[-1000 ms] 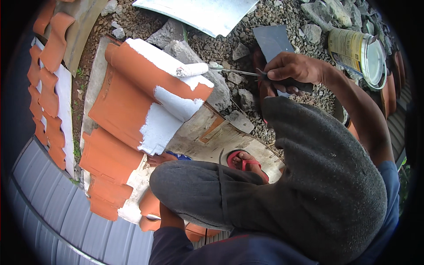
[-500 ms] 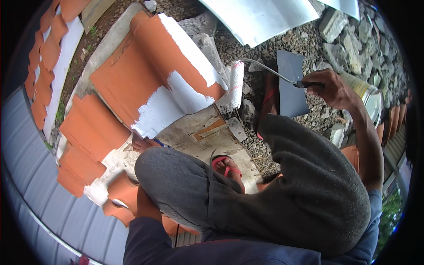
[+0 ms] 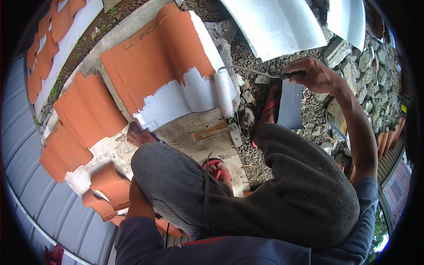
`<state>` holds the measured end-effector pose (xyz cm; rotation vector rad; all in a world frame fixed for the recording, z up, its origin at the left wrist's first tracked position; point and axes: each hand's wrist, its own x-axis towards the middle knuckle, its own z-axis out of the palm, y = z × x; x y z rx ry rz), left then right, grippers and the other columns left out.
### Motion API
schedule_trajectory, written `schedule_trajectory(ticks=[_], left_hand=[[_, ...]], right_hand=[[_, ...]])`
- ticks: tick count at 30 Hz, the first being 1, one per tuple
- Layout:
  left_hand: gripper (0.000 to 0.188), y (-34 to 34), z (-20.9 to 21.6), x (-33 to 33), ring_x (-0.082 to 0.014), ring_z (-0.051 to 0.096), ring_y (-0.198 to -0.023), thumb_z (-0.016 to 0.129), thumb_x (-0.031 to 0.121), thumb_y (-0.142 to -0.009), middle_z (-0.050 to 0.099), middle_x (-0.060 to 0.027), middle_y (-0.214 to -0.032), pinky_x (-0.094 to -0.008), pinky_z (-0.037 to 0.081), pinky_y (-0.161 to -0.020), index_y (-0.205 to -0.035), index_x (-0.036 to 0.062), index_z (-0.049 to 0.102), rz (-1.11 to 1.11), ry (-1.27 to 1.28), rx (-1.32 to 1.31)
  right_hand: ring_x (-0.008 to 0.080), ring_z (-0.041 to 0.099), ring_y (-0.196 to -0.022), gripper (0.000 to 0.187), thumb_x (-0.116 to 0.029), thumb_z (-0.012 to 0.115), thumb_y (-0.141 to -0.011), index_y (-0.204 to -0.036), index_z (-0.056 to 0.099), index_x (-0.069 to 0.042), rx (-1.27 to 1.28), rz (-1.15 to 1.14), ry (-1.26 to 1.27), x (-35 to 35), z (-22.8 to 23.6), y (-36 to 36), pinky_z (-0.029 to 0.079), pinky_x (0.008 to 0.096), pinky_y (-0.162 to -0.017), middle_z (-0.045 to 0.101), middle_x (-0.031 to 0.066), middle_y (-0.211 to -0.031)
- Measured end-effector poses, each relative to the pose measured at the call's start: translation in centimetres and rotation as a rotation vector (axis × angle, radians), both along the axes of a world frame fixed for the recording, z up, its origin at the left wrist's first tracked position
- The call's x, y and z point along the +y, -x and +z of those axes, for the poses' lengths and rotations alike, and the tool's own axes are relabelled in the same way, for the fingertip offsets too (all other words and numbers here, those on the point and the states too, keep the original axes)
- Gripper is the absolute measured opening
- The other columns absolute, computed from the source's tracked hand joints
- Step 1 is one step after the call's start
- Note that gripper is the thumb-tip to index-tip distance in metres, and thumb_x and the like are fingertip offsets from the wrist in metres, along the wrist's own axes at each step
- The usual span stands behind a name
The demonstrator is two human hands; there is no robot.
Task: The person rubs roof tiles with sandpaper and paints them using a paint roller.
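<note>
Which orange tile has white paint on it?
The curved orange clay tile by the white cylindrical paint roller: white coats its near end and right side; the other orange clay tiles look plain.

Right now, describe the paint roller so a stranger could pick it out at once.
Find the big orange tile, part painted white, left of the middle. From the right hand, a thin bent metal rod leads to the paint roller at that tile's right edge. It is the slim white tube, unlike the broad tile and the loose gravel beside it.
</note>
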<state>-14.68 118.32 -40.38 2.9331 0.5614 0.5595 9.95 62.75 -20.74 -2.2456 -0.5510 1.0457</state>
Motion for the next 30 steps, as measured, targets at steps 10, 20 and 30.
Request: schedule_trajectory(ticks=[10,20,30], left_hand=[[0.048,-0.1,0.5,0.7,-0.0388,0.053,-0.118,0.065,0.009,-0.085,0.058,-0.0166,-0.133,-0.0537,0.041,-0.100,-0.133,0.0030,0.060,0.018,0.052,0.085],[0.039,0.8,-0.9,1.6,-0.0396,0.053,-0.117,0.059,0.021,-0.096,0.058,-0.0173,-0.137,-0.0530,0.041,-0.099,-0.132,0.0045,0.059,0.025,-0.038,0.114],[0.047,0.7,-1.0,3.0,-0.0392,0.052,-0.117,0.057,0.016,-0.090,0.059,-0.0157,-0.131,-0.0542,0.040,-0.101,-0.136,0.0059,0.060,-0.046,0.014,-0.016]], right_hand=[[0.0290,0.073,-0.102,0.027,-0.012,0.073,-0.095,-0.121,0.074,-0.006,-0.062,0.058,-0.096,2.1,-1.7,1.3,0.058,0.0422,-0.094,0.077,0.0114,-0.110],[0.0198,0.069,-0.084,0.027,0.008,0.069,-0.086,-0.111,0.075,0.002,0.044,-0.192,0.088,-6.1,-2.4,1.7,0.054,0.0360,-0.076,0.072,0.0113,-0.095],[0.0290,0.071,-0.082,0.026,-0.003,0.077,-0.088,-0.114,0.074,0.000,-0.263,0.104,-0.049,2.9,1.3,1.6,0.056,0.0398,-0.073,0.071,0.0140,-0.094]])
